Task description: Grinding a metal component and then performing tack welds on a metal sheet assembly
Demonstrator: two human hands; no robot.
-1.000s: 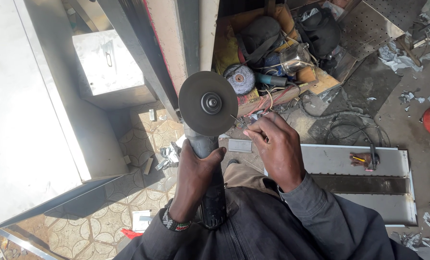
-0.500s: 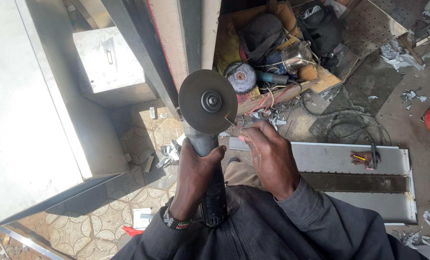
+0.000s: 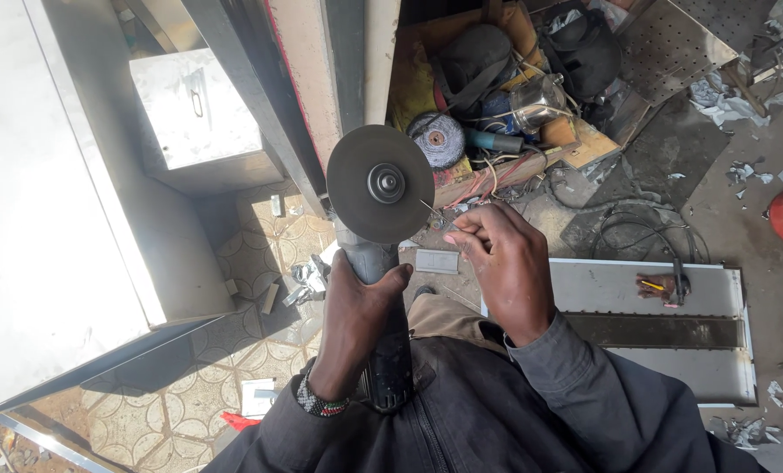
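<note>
— While the left hand (image 3: 356, 328) stays wrapped round the grinder (image 3: 383, 307), what's different from a moment ago?

— The right hand (image 3: 505, 267) has slid up beside the disc (image 3: 380, 183), pinching something thin and wire-like; likely work on the disc itself.

— And the containers?

— A wooden crate (image 3: 584, 140) behind holds a wire wheel (image 3: 436, 138), dark bags and cables. A steel box (image 3: 194, 109) sits left, closed.

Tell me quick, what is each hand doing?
Left hand: closed around the angle grinder.
Right hand: pinching a thin metal pin beside the disc.
</note>
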